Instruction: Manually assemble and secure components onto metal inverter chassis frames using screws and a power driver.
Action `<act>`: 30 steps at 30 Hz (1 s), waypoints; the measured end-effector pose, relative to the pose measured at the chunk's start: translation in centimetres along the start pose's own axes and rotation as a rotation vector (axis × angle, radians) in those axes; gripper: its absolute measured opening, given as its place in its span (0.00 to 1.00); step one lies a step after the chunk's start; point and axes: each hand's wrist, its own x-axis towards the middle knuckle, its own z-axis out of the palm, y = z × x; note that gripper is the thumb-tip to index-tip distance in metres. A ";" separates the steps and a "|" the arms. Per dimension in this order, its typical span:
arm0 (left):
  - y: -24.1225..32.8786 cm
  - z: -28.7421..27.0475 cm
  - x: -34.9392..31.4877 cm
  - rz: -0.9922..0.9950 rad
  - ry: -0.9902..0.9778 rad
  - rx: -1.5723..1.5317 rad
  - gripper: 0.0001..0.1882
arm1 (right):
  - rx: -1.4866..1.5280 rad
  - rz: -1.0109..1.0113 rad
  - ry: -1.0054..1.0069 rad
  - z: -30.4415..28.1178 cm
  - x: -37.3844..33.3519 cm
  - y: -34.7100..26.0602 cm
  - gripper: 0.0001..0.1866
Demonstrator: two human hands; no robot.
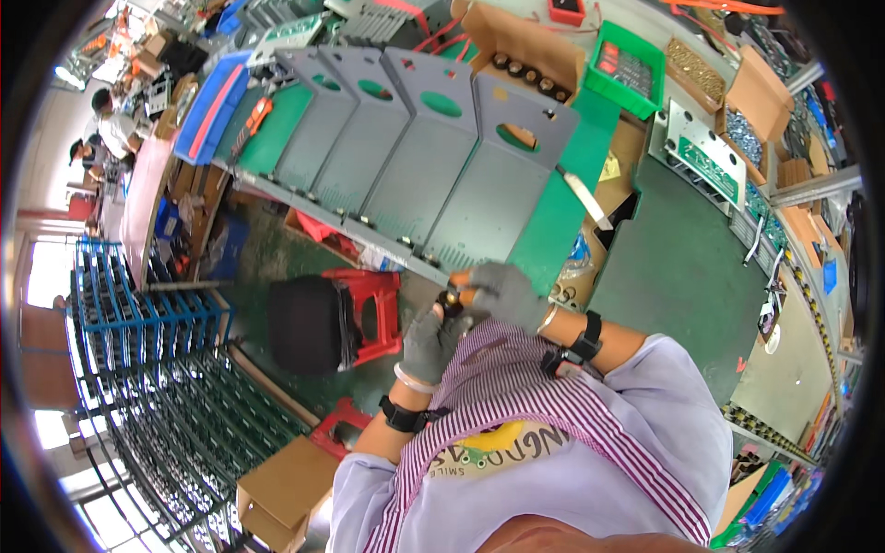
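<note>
My left hand [427,348], in a grey glove with bare fingertips, is closed around a small dark round part [449,300] with a brassy spot on it. My right hand [505,293], gloved the same way, meets it there with bent fingers pressed together. What the right fingers grip is hidden. Both hands are at the near edge of a grey sheet-metal panel [472,221] with a bent-up end and an oval hole. Similar panels [392,175] stand in a row to its left on the green bench mat [550,247].
A white-handled tool [584,198] lies right of the panels. Behind stand a cardboard box of round dark parts [525,46] and a green bin [627,69]. A black-topped red stool [309,323] is at the left, near racks [157,323]. An open carton [288,488] sits lower left.
</note>
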 end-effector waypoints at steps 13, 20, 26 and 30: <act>-5.5 4.0 1.6 -0.347 -0.044 -0.260 0.13 | 0.435 0.880 -0.208 0.0 1.0 6.9 0.16; -3.1 3.9 3.1 -0.032 -0.031 0.307 0.14 | 0.454 0.910 -0.262 -0.1 1.0 7.1 0.15; -3.4 3.6 3.1 -0.082 -0.143 0.403 0.16 | 0.556 0.999 -0.413 -0.7 1.2 8.4 0.16; -3.6 4.0 3.3 -0.679 0.065 -1.288 0.17 | 0.541 0.933 -0.518 -1.0 0.8 8.6 0.17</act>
